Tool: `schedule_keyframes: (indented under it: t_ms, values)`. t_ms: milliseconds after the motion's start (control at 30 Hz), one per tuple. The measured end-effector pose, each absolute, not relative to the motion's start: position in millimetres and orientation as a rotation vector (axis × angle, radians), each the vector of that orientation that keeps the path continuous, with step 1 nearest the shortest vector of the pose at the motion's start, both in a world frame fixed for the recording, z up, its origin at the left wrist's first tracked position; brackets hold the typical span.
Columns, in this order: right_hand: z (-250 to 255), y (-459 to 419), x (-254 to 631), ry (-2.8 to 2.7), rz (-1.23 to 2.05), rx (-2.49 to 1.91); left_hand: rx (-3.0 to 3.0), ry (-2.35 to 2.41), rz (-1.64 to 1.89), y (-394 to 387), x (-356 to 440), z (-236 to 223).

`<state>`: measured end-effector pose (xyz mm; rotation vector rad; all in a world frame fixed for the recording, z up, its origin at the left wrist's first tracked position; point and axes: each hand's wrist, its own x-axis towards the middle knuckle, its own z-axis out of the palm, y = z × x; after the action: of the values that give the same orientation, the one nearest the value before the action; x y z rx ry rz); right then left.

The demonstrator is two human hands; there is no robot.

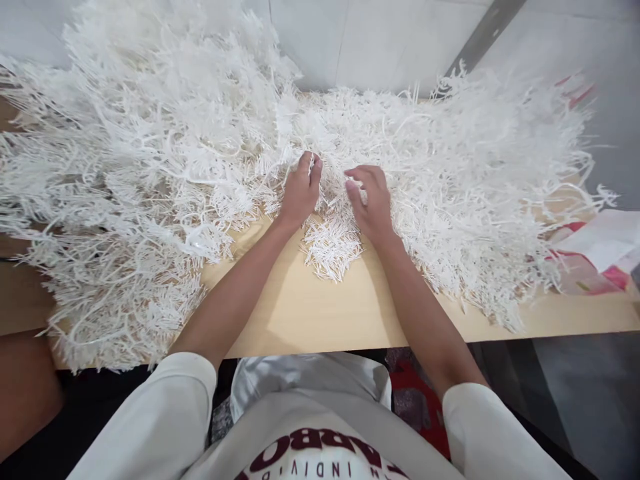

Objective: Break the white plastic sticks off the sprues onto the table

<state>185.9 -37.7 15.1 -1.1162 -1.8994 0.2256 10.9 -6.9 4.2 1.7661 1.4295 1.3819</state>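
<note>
My left hand (303, 188) is over the middle of the table, its thumb and fingers pinched on a thin white plastic strand that shows between the fingertips. A short way to the right, my right hand (371, 203) is curled, thumb close to the forefinger. Some white shows inside that grip, but I cannot make out whether it is held or lies behind. Between and below the hands is a small heap of short loose white plastic sticks (333, 250). Branching white plastic strands (345, 123) lie behind both hands.
A tall tangled pile of white branching strands (165, 133) covers the left side. Another pile (475, 180) spreads over the right, beside a pink and white plastic bag (587, 257). The wooden table's (320, 317) front edge runs close to my body. At far left, part of another person (25, 390) shows.
</note>
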Motion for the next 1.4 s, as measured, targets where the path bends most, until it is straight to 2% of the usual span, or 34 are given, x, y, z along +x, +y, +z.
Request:
schedule_keyframes:
  t_ms: [133, 367, 600, 867, 1000, 1167, 1400]
  values:
    - [17.8, -41.9, 180.0, -2.228, 0.261, -1.005, 1.78, 1.421, 1.439, -7.6, 12.3, 4.2]
    - [12.6, -35.1, 183.9, -1.893, 0.26, -1.137, 1.828, 1.468, 1.308, -11.1, 14.0, 5.9]
    - [14.8, -38.1, 181.4, -2.216, 0.292, -0.993, 1.827, 1.448, 1.327, -11.2, 14.1, 4.5]
    - [9.7, -37.4, 180.7, -1.941, 0.216, -1.257, 1.925, 1.386, 1.257, -10.4, 18.5, -0.3]
    - [6.6, -34.4, 183.3, -1.859, 0.214, -1.233, 1.904, 1.311, 1.333, -5.8, 16.7, -8.0]
    - [9.4, -30.2, 188.2, -1.497, 0.079, -1.213, 1.791, 1.356, 1.471, 1.0, 12.0, -12.3]
    - [8.2, -38.0, 180.2, -1.705, 0.395, -1.18, 1.732, 1.165, 1.599, 3.8, 12.3, -14.6]
